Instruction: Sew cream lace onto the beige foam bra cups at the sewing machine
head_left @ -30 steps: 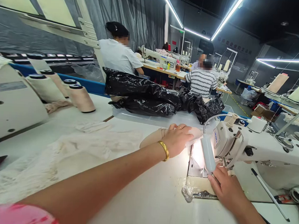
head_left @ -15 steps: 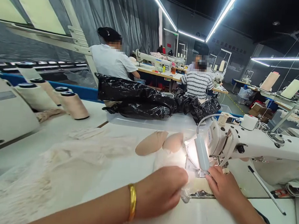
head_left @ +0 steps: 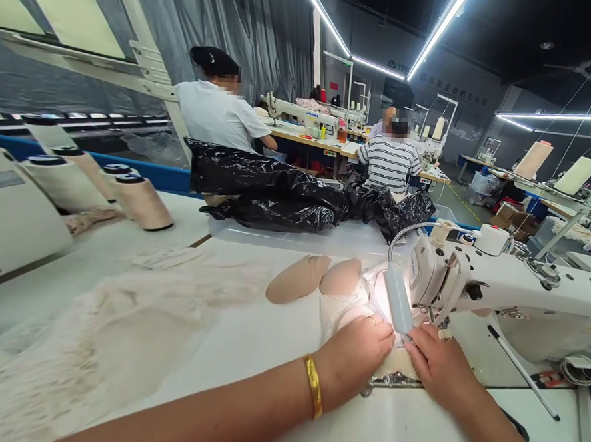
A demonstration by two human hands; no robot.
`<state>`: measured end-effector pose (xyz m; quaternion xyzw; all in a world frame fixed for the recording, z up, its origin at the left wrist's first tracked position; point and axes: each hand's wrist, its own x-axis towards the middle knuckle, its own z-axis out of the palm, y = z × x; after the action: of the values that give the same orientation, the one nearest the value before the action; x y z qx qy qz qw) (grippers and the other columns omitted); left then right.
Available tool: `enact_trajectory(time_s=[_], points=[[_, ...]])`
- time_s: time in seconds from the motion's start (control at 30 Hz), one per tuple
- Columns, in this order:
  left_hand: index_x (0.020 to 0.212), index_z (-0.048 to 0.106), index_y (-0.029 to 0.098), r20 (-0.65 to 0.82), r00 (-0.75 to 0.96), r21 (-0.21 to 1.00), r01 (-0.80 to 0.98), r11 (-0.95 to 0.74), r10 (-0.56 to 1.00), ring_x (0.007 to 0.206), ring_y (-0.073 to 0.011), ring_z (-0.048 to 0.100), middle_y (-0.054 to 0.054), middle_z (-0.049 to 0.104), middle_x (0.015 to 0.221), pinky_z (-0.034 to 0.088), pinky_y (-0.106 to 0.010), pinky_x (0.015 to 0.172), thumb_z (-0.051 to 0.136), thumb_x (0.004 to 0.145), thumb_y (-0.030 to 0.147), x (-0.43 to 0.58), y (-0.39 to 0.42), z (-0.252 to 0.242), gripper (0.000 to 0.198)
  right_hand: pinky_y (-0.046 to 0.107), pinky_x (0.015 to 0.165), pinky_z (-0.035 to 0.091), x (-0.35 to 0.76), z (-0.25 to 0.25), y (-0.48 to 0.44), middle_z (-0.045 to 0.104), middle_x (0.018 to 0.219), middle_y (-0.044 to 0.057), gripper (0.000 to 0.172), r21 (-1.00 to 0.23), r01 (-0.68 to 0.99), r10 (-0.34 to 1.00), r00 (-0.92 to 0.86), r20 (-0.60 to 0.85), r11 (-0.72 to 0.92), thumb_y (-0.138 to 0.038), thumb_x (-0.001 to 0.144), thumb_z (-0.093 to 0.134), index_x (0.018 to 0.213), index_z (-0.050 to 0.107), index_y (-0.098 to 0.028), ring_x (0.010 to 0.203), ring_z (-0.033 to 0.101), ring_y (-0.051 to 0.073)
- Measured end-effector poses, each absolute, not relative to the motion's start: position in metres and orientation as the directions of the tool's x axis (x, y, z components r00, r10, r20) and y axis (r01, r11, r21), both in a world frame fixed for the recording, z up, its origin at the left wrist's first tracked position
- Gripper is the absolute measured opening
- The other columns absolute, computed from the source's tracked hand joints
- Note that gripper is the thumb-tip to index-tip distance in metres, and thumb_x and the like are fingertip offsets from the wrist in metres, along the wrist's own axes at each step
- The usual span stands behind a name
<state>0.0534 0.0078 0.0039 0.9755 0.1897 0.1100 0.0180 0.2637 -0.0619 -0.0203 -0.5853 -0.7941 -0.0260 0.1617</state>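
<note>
- White lace fabric (head_left: pixel 333 311) lay right of the surface's (head_left: pixel 263 336) middle, beside the grey tubular lamp (head_left: pixel 398 297)
- The curled fingers of the left hand (head_left: pixel 360 358) were clamped on its near side
- Whether the right hand (head_left: pixel 444 367), at the white metal sewing machine (head_left: pixel 526 292), had its fingers gripping cloth, I could not tell
- Two beige oval pads (head_left: pixel 294 279) lay toward the surface's far edge

A white table (head_left: pixel 241 341) carries a sewing machine (head_left: pixel 532 282) on the right and rumpled, pale fabric (head_left: pixel 133 331) on the left. Thread cones (head_left: pixel 143 205) stand beyond the fabric; a beige oval pad (head_left: pixel 294 281) lies between fabric and machine.
</note>
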Motion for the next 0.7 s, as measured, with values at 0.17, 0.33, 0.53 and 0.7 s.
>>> enact_trajectory(time_s=[0.17, 0.33, 0.53, 0.7], points=[[0.093, 0.059, 0.017, 0.208, 0.896, 0.058, 0.389, -0.919, 0.392, 0.092, -0.0251, 0.064, -0.009, 0.067, 0.096, 0.053, -0.036, 0.083, 0.06, 0.083, 0.005, 0.054, 0.01, 0.002, 0.015, 0.033, 0.064, 0.045, 0.265, -0.022, -0.063, 0.065, 0.094, 0.005, 0.02, -0.118, 0.94, 0.912, -0.271, 0.308, 0.319, -0.026, 0.106, 0.038, 0.105, 0.059, -0.025, 0.083, 0.062, 0.025], [0.089, 0.06, 0.017, 0.156, 0.885, 0.021, 0.441, -0.897, 0.438, 0.093, -0.0249, 0.064, -0.008, 0.067, 0.096, 0.052, -0.035, 0.081, 0.063, 0.082, 0.007, 0.056, 0.018, 0.004, 0.013, 0.033, 0.061, 0.046, 0.266, -0.022, -0.063, 0.064, 0.092, 0.003, 0.023, -0.159, 0.932, 0.912, -0.266, 0.312, 0.326, -0.027, 0.107, 0.035, 0.11, 0.059, -0.027, 0.076, 0.063, 0.023], [0.082, 0.062, 0.015, 0.106, 0.885, -0.046, 0.459, -0.887, 0.453, 0.091, -0.0264, 0.066, -0.011, 0.069, 0.094, 0.052, -0.035, 0.078, 0.064, 0.083, 0.005, 0.066, 0.014, 0.01, 0.01, 0.033, 0.063, 0.05, 0.27, -0.026, -0.061, 0.066, 0.094, 0.006, 0.023, -0.139, 0.905, 0.854, -0.315, 0.414, 0.401, -0.025, 0.107, 0.038, 0.114, 0.06, -0.025, 0.079, 0.065, 0.023], [0.072, 0.061, 0.013, 0.1, 0.815, -0.041, 0.577, -0.816, 0.571, 0.08, -0.0268, 0.068, -0.013, 0.068, 0.08, 0.049, -0.032, 0.066, 0.061, 0.079, -0.004, 0.047, 0.007, 0.027, 0.018, 0.033, 0.067, 0.051, 0.256, -0.017, -0.066, 0.066, 0.085, 0.005, 0.024, -0.031, 0.833, 0.744, -0.477, 0.468, 0.553, -0.018, 0.105, 0.041, 0.108, 0.064, -0.024, 0.079, 0.062, 0.023]])
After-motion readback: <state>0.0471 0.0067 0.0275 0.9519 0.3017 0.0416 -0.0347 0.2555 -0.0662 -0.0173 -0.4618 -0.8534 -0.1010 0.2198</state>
